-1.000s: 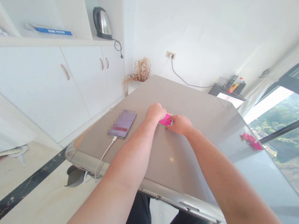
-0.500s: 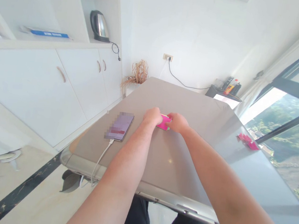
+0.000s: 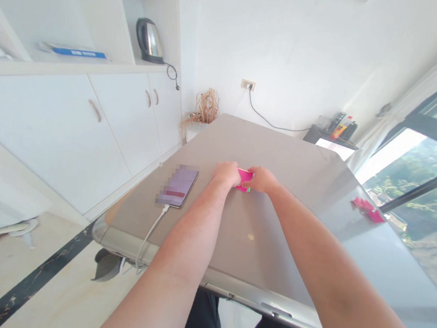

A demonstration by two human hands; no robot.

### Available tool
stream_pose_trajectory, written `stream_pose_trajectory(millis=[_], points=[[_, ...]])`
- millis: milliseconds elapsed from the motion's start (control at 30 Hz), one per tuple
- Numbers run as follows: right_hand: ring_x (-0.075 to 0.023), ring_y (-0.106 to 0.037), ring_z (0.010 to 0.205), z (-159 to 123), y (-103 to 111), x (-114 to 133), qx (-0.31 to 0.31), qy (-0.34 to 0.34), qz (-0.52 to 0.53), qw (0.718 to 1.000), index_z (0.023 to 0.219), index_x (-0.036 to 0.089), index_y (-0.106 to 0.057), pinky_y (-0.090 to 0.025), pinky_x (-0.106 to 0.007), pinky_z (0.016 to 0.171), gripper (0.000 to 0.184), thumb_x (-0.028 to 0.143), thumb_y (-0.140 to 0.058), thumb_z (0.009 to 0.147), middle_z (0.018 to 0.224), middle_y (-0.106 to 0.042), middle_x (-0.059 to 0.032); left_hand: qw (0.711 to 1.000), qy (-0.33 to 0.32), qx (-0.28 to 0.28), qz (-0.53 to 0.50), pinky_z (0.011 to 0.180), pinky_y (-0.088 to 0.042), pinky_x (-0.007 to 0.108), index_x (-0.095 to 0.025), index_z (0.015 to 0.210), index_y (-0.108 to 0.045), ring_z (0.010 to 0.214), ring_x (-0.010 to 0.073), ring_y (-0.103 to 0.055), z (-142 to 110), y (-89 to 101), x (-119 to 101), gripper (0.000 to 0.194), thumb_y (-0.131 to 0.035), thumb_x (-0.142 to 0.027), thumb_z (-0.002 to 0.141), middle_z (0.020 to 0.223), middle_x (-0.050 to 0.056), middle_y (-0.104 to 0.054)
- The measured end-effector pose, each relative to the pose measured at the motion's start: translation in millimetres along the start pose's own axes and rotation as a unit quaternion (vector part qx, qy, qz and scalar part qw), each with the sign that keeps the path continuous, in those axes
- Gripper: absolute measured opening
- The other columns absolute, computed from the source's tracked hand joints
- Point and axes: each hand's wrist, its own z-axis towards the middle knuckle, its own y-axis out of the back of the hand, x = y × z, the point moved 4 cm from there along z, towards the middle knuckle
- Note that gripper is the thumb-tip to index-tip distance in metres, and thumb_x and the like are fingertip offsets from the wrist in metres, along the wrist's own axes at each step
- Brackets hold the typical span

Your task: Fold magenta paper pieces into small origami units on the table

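Observation:
A small pad of pink sticky notes (image 3: 244, 176), with a bit of green showing at its lower right corner, is near the middle of the table. My left hand (image 3: 227, 172) closes over its left side, and its fingertips are mostly hidden from me. On the right side, my right hand (image 3: 261, 179) pinches the pink top sheet between thumb and fingers. That sheet looks bent up a little from the layer under it. Left of my forearm lies a phone (image 3: 180, 187), partly pixelated, with a white cable (image 3: 151, 231) plugged into it.
Several folded pink paper pieces (image 3: 369, 209) lie by the table's right edge, near the window. White cabinets (image 3: 121, 116) and a shelf with a kettle (image 3: 150, 40) stand on the left. Beyond the far edge are a dried plant (image 3: 206, 107) and a dark stand with bottles (image 3: 340, 128).
My right hand's fingers have closed on the right edge of the pink sheet, which now looks bent upward. My left hand stays on the pad. The view has shifted slightly.

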Motion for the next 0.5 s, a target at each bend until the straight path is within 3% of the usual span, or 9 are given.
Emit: stream_pose_trajectory(millis=[233,400,500], points=[[-0.0275,-0.064,0.104,-5.9,1.1,2.3,-0.019,0.008,-0.003,1.000,0.112,0.024,-0.069,-0.048,-0.031,0.074,0.044,0.040,-0.079,0.071,0.116,-0.069,-0.0097,1.000,0.003,0.007,-0.015,0.094,-0.049,0.042,-0.022,0.112,-0.067,0.122,0.0376,-0.058,-1.2,0.4,-1.0,0.060,-0.087,-0.040,0.059,0.122,0.017,-0.069],[-0.0259,-0.064,0.105,-6.6,-2.4,-0.2,-0.112,-0.002,0.198,0.974,0.108,0.021,-0.070,-0.049,-0.035,0.088,0.040,0.013,-0.074,0.069,0.110,-0.071,-0.0094,0.999,0.012,-0.021,-0.027,0.095,-0.048,0.045,-0.021,0.131,-0.059,0.125,0.0402,-0.054,-3.0,0.6,-2.5,0.075,-0.085,-0.034,0.062,0.128,0.019,-0.065],[-0.0211,-0.067,0.091,-6.6,-4.5,-7.9,-0.131,-0.030,0.276,0.952,0.105,0.019,-0.070,-0.053,-0.034,0.082,0.030,0.011,-0.063,0.077,0.100,-0.073,-0.0086,0.993,0.013,-0.074,-0.087,0.100,-0.044,0.048,-0.018,0.145,-0.047,0.129,0.0412,-0.052,0.1,4.7,-1.4,0.087,-0.081,-0.027,0.065,0.133,0.022,-0.062]])
